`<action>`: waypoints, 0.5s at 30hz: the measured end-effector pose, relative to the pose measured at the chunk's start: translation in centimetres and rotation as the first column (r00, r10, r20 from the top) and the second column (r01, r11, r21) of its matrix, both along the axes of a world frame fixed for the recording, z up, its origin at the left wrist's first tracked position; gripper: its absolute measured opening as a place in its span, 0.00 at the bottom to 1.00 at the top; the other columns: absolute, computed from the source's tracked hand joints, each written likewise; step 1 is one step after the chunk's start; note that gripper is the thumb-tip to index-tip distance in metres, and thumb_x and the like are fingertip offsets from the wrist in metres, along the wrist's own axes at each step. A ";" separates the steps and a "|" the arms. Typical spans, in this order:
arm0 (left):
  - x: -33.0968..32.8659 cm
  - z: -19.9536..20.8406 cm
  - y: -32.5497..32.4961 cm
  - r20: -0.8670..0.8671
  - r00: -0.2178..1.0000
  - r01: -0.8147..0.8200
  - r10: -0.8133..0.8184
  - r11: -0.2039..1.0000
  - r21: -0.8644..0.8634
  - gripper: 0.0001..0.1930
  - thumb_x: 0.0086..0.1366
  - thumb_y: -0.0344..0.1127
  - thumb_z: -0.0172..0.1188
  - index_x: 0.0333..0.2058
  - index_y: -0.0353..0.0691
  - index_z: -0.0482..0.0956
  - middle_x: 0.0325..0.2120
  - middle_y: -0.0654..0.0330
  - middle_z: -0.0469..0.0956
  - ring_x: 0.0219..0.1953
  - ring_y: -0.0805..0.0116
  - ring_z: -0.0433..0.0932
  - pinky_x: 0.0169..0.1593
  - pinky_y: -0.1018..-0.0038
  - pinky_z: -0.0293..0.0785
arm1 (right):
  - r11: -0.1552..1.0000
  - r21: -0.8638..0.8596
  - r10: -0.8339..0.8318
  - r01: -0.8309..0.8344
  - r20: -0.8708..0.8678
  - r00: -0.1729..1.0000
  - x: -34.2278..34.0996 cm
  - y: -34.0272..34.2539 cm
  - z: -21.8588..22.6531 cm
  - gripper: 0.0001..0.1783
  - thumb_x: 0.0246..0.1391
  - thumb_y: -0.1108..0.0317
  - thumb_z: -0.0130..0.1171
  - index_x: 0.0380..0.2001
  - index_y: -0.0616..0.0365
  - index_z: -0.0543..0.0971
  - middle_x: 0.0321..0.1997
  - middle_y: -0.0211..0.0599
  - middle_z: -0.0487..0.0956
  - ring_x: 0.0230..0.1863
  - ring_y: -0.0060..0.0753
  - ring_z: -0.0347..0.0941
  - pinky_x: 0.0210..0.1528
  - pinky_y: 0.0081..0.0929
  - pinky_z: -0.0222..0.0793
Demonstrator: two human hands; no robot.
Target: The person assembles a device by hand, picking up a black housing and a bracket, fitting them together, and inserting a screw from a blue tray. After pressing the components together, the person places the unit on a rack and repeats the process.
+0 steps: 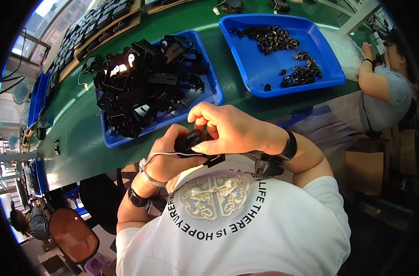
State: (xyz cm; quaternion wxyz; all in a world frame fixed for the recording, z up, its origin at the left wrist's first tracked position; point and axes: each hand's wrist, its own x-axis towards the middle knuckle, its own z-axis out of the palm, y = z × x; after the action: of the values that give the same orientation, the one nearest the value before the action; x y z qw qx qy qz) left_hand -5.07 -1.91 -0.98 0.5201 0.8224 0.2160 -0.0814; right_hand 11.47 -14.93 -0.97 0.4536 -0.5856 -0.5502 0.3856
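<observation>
Blk rounded part (pixel 193 139) on near side of left blue tray (pixel 217 89), btwn L hand (pixel 170 158) & R hand (pixel 235 129). L wrapped round it, gripping, nearer; wht cable (pixel 165 153) crosses L. R bent in at part's right; can't tell if pinching anything. Long axis hidden.

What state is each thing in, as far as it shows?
Left hand: closed on black part
Right hand: fingers curled beside it, grip unclear
Black part: held, partly hidden
Left blue tray: heaped with black brackets
Right blue tray: partly filled, loose fasteners
</observation>
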 end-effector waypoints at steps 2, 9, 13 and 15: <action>0.0 0.1 0.1 -0.034 0.999 0.026 -0.026 1.000 -0.014 0.27 0.46 0.29 0.70 0.45 0.35 0.68 0.40 0.55 0.75 0.44 0.68 0.75 0.48 0.74 0.71 | 0.999 0.033 0.002 -0.002 -0.013 1.000 0.2 0.3 0.5 0.20 0.45 0.63 0.68 0.37 0.63 0.73 0.31 0.35 0.75 0.24 0.19 0.69 0.25 0.18 0.65; -1.3 -2.3 0.1 0.119 0.989 0.010 0.091 0.753 -0.658 0.24 0.49 0.31 0.69 0.43 0.36 0.69 0.40 0.53 0.76 0.43 0.66 0.75 0.47 0.72 0.72 | 0.830 0.432 -0.556 0.352 0.611 0.563 6.2 3.1 -1.2 0.09 0.45 0.67 0.65 0.28 0.58 0.76 0.26 0.32 0.74 0.22 0.26 0.69 0.25 0.22 0.65; -1.5 -3.5 0.2 0.217 0.919 0.059 0.330 0.430 -0.901 0.24 0.51 0.28 0.67 0.46 0.37 0.68 0.42 0.51 0.75 0.45 0.61 0.75 0.48 0.67 0.73 | 0.873 0.389 -0.485 0.293 0.747 0.455 6.6 3.7 -2.4 0.07 0.45 0.67 0.63 0.26 0.57 0.77 0.24 0.34 0.73 0.23 0.33 0.69 0.27 0.26 0.65; -0.7 -2.9 0.2 0.194 0.882 0.036 0.430 0.348 -0.937 0.25 0.52 0.26 0.65 0.48 0.38 0.67 0.44 0.51 0.74 0.45 0.59 0.75 0.50 0.64 0.73 | 0.871 0.395 -0.489 0.293 0.754 0.437 6.6 3.5 -2.5 0.06 0.46 0.67 0.62 0.25 0.57 0.77 0.24 0.34 0.74 0.23 0.34 0.69 0.27 0.26 0.66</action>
State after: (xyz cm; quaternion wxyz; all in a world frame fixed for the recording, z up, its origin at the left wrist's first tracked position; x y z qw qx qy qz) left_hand -5.79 -1.74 -3.87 0.9265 0.3531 0.1192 0.0516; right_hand 18.06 -11.41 -3.50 0.2693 -0.7577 -0.5829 -0.1169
